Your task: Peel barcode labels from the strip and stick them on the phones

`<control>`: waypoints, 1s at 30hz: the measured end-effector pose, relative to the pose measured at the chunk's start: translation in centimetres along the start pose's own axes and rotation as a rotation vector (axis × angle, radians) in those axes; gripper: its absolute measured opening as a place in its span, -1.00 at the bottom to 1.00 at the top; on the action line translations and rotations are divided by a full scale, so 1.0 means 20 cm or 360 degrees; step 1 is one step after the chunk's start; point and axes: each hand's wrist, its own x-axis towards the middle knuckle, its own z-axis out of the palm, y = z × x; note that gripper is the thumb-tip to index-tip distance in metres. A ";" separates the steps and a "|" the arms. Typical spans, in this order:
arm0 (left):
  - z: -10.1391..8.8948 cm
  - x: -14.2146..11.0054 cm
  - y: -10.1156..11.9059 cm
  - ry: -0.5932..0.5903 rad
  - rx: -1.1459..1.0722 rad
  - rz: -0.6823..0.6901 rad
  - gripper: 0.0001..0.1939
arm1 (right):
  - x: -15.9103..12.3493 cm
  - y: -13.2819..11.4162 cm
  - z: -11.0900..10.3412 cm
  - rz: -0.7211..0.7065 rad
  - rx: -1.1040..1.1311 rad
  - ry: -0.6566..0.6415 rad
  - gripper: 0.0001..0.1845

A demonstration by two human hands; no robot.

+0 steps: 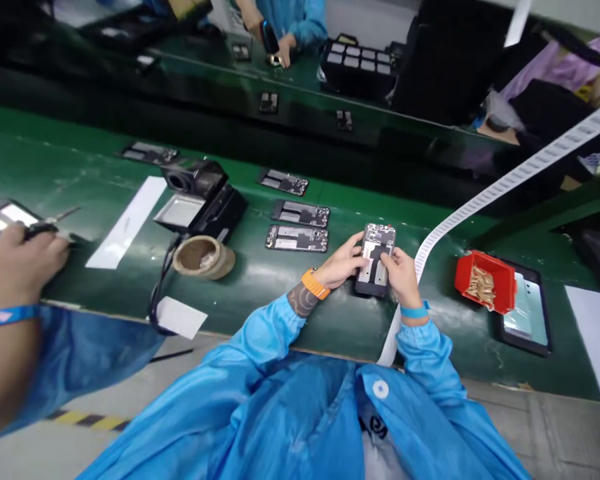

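Note:
Both my hands are around one opened phone [379, 257], its circuit board at the far end and a silver plate with a black strip below. My left hand [341, 262] grips its left edge, thumb lying over the plate. From the other side my right hand [401, 273] holds the right edge, with its thumb on the black strip. Left of my hands lie several more opened phones, the nearest phone [297, 238] flat on the green bench [330, 320]. A long white strip of labels [460, 217] runs just right of my right hand.
A red bin [500, 288] of small gold-coloured parts sits at the right, partly over a tray [540, 337]. Leftward stand a brown round pot [205, 258] and a black device [220, 207]. One co-worker's hand [17, 267] holds a tool at far left; another person works across the bench.

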 end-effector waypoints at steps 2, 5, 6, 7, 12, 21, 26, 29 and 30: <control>-0.05 -0.06 -0.03 -0.0038 -0.0017 0.0056 0.02 | 0.00 0.00 0.02 0.0078 -0.0075 0.0024 -0.57; -0.09 -0.09 -0.09 -0.0041 0.0048 0.0100 0.02 | -0.02 -0.03 0.04 0.0033 -0.0407 0.0109 -0.50; -0.09 -0.09 -0.11 0.0016 0.0125 0.0126 -0.05 | -0.03 -0.05 0.04 -0.0008 -0.0555 0.0109 -0.46; -0.08 -0.08 -0.13 0.0116 0.0228 0.0174 -0.16 | -0.04 -0.07 0.05 -0.0053 -0.0696 0.0084 -0.43; -0.05 -0.04 -0.15 0.0530 0.0439 0.0330 -0.60 | -0.15 -0.17 0.06 -0.0278 -0.0881 0.0087 -0.52; -0.05 -0.10 -0.07 0.0635 0.0137 0.0290 -0.56 | -0.21 -0.17 0.05 -0.1104 -0.1206 -0.0138 -0.76; -0.02 -0.11 -0.04 0.0510 -0.0403 0.0013 -0.60 | -0.18 -0.17 0.06 -0.1134 -0.1239 -0.0222 -0.76; -0.02 -0.13 -0.02 0.0363 -0.0594 -0.0088 -0.62 | -0.18 -0.19 0.05 -0.1089 -0.1257 -0.0274 -0.81; -0.02 -0.13 -0.01 0.0332 -0.0612 -0.0107 -0.61 | -0.17 -0.20 0.05 -0.1060 -0.1265 -0.0308 -0.84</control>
